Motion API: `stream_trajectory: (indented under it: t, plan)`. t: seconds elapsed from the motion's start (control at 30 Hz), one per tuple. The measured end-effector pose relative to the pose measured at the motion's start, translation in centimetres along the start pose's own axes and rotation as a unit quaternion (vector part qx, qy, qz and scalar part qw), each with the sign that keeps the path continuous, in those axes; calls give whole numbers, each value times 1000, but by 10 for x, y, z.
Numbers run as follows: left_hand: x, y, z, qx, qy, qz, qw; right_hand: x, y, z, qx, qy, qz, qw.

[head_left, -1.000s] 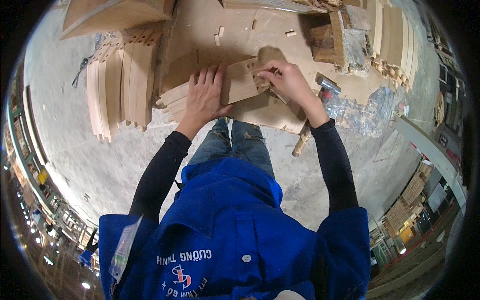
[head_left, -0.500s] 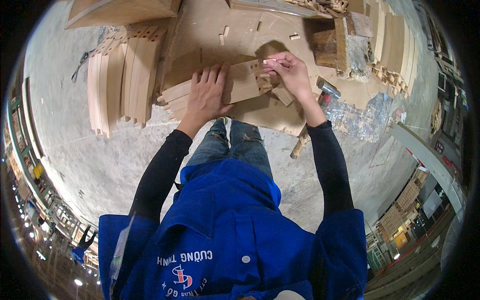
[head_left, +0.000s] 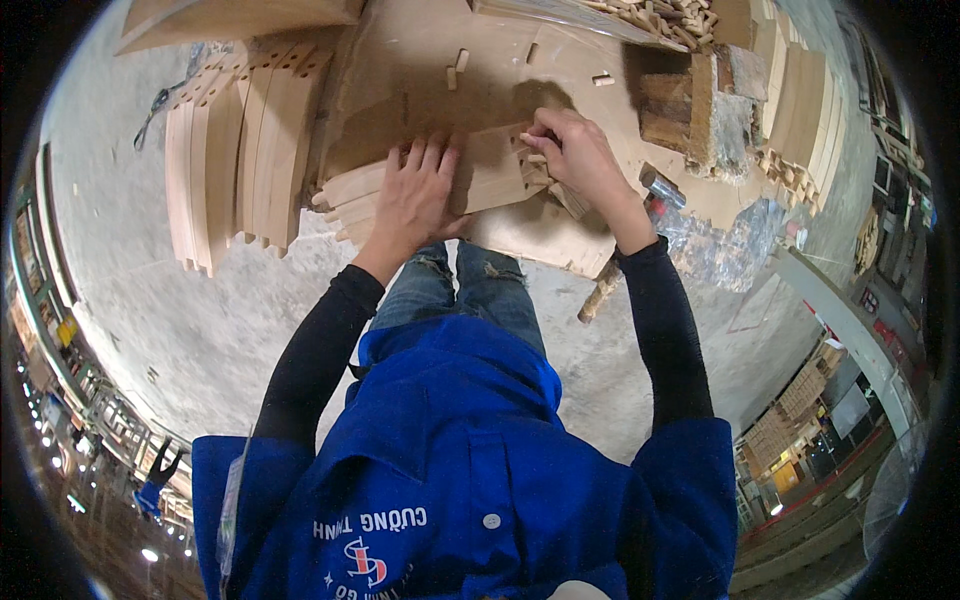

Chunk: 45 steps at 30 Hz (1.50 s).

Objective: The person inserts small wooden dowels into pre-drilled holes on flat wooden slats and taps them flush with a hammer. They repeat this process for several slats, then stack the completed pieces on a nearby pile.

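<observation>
My left hand (head_left: pixel 420 188) lies with fingers spread across several pale curved wooden pieces (head_left: pixel 490 172), stacked side by side on a cardboard-covered work surface. Pinched in my right hand (head_left: pixel 582 158) is a small wooden dowel (head_left: pixel 527 138), its tip at the holes in the right end of the farthest piece. Just nearer, another dowel (head_left: pixel 537 158) sticks out of the pieces' end. A short wooden block (head_left: pixel 570 200) lies below my right hand, partly under it. To the right of that hand rests a hammer (head_left: pixel 662 187).
Drilled wooden pieces stand stacked at left (head_left: pixel 245 150) and at right (head_left: pixel 795 110). A heap of dowels (head_left: pixel 655 18) sits at the far side, and loose dowels (head_left: pixel 457 70) lie on the cardboard (head_left: pixel 420 60). A rough wooden block (head_left: pixel 690 110) stands right of my hands.
My right hand has brought the dowel slightly nearer, against the end of the wooden piece, and its fingers have curled more. My left hand stays on the pieces. The whole view has shifted slightly.
</observation>
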<state>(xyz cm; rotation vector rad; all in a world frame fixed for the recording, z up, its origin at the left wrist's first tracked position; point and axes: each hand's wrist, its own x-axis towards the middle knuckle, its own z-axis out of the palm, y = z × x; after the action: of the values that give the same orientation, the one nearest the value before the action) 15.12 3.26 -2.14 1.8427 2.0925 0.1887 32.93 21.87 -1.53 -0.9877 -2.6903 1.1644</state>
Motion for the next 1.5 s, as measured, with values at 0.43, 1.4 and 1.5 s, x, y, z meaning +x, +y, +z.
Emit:
stream_trajectory:
  t: [0.43,1.4,1.5]
  plan:
    - [-1,-1,3,4,34,22,999,-12,-16,-1,-56,61,9,997]
    - [-13,1,3,17,50,103,993,-224,-92,-7,490,364,340,716]
    - [-15,2,5,24,50,97,994,-214,-109,-43,435,543,196,691]
